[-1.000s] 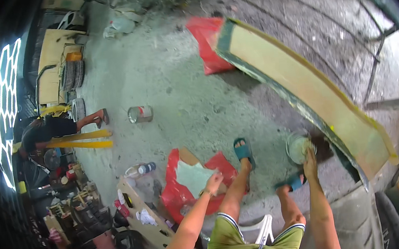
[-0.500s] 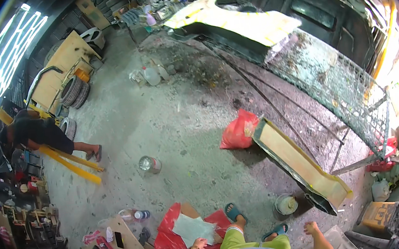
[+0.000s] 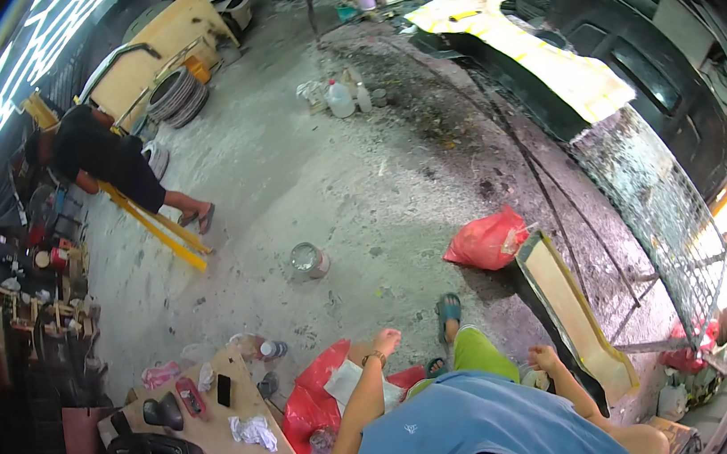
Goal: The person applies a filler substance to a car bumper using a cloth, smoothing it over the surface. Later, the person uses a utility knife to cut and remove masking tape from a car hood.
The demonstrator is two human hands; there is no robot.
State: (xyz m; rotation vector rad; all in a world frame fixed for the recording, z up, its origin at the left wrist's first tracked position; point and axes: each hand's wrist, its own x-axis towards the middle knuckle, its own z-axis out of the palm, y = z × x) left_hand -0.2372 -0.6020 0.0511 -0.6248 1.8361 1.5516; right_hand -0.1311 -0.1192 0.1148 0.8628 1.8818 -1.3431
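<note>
My left hand (image 3: 387,342) hangs in the air in front of me, above a red plastic sheet (image 3: 314,383) on the floor. Its fingers are loosely bent and nothing shows in them; a band circles the wrist. On the red sheet lies a pale cloth or paper (image 3: 342,385), partly hidden by my left forearm. My right hand (image 3: 541,357) hangs at my right side, fingers slightly curled, with no object visible in it. Nearest to it is a long beige panel with dark edges (image 3: 575,310), leaning at the right. Both hands are apart from these things.
A metal can (image 3: 308,261) and a red plastic bag (image 3: 489,240) stand on the floor. A board (image 3: 246,375) at the left holds a phone and crumpled paper. A mesh-topped frame (image 3: 644,168) carries a white-yellow panel (image 3: 532,51). Another person (image 3: 109,157) bends over by yellow strips.
My view has shifted and turned, so the floor things appear farther right and the person at left shows more fully. My left hand has risen forward from beside the pale cloth.
</note>
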